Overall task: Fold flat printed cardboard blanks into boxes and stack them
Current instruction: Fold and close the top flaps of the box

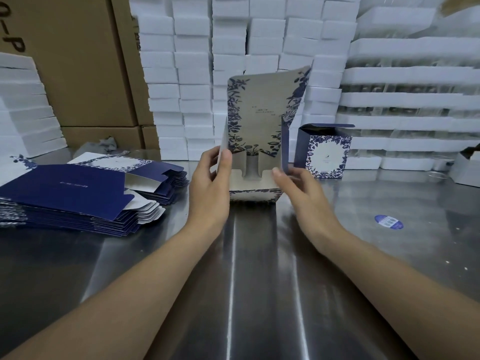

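Observation:
A partly folded box (pixel 259 126) with blue floral print stands on the steel table (pixel 259 281) at the middle, its tall lid panel upright and its inside facing me. My left hand (pixel 210 183) pinches the box's left side flap between thumb and fingers. My right hand (pixel 298 188) holds the dark blue right side flap. A pile of flat navy blanks (pixel 78 196) lies at the left. One folded box (pixel 327 154) with its lid open stands to the right of the box in my hands.
White foam trays (pixel 233 48) are stacked in a wall behind the table. Brown cartons (pixel 78 61) stand at the back left. A round blue sticker (pixel 388 222) lies on the table at the right. A grey box corner (pixel 467 170) shows at the right edge.

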